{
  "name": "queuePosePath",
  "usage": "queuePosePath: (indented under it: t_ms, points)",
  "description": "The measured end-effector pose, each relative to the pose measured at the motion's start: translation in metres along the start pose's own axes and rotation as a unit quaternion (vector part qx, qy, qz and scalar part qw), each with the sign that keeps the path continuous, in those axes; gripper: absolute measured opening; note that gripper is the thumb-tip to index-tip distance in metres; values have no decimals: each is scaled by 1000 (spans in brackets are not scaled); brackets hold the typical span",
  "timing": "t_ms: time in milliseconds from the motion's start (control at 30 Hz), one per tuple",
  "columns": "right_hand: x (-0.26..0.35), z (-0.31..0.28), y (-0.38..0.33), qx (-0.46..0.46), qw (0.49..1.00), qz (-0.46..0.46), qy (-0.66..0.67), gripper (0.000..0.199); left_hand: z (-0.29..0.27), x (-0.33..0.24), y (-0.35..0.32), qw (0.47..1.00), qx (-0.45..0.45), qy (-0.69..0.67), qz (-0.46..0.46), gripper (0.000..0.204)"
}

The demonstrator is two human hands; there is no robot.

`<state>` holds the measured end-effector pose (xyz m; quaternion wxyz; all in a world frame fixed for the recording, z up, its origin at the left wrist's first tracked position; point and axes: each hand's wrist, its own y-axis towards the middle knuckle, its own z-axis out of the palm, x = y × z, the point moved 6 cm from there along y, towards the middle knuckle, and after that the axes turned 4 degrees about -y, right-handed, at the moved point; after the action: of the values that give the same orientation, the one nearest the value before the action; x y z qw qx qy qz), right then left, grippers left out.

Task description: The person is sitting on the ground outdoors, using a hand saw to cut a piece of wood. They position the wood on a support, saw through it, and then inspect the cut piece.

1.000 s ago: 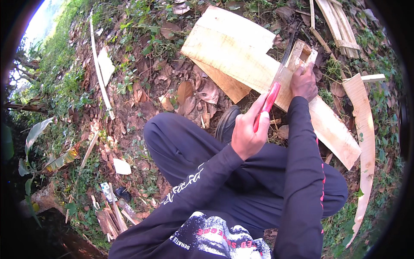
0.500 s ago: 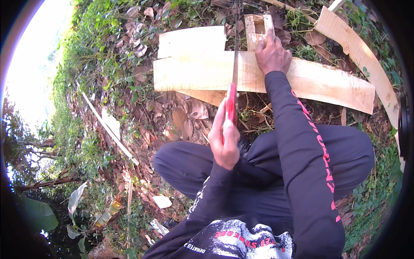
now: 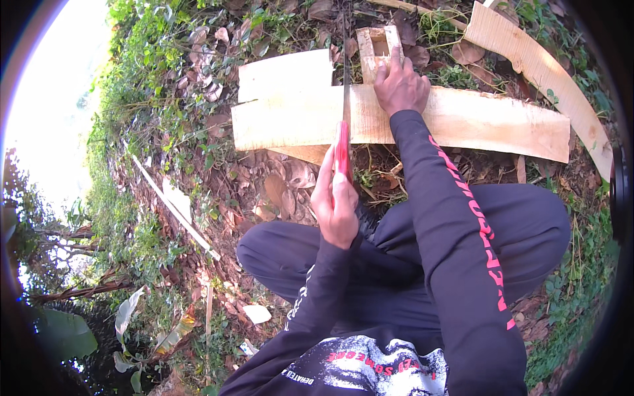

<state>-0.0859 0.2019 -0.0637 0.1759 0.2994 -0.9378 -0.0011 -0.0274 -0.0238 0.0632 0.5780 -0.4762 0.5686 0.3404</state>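
Observation:
My left hand (image 3: pixel 335 208) is closed around the red handle of a saw (image 3: pixel 341 146). Its thin dark blade stands on edge across a long pale plank (image 3: pixel 290 119), pointing away from me. Over the plank, to the right of the blade, my right hand (image 3: pixel 403 88) bears down with its thumb and forefinger on the near end of a wooden block (image 3: pixel 365 49) that has a rectangular hole. How its other fingers sit underneath is hidden. A shorter pale board (image 3: pixel 284 74) lies against the plank's far left edge.
A curved wooden strip (image 3: pixel 545 72) lies at the far right. On the left, a thin pale stick (image 3: pixel 175 210) crosses leaf-strewn ground beside a white scrap (image 3: pixel 177 198). My bent legs (image 3: pixel 508 218) fill the space nearer than the plank. Green plants grow all around.
The saw handle has slid a little away from me over the plank, with my left hand following. My right hand keeps its place on the block. The whole view has shifted slightly.

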Motion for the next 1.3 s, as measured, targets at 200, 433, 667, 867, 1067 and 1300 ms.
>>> queuePosePath:
  t_ms: [200,433,667,867,1067,1300]
  points:
    - [-1,4,1,48,999,15,-1,58,-40,-3,-66,999,7,-36,-17,51]
    - [6,-3,-1,43,999,11,20,59,-8,8,-7,999,-2,-42,-10,48]
    - [2,0,0,28,1000,7,-3,60,-46,-11,-76,998,15,-45,-41,51]
    - [3,-5,2,14,1000,2,8,59,-8,0,-1,999,-6,-47,-24,47]
    - [6,-1,-4,17,1000,10,11,57,-49,-1,-83,1000,13,-11,6,50]
    - [2,-2,-5,2,1000,-7,-5,58,-7,11,0,998,-9,-59,-13,45]
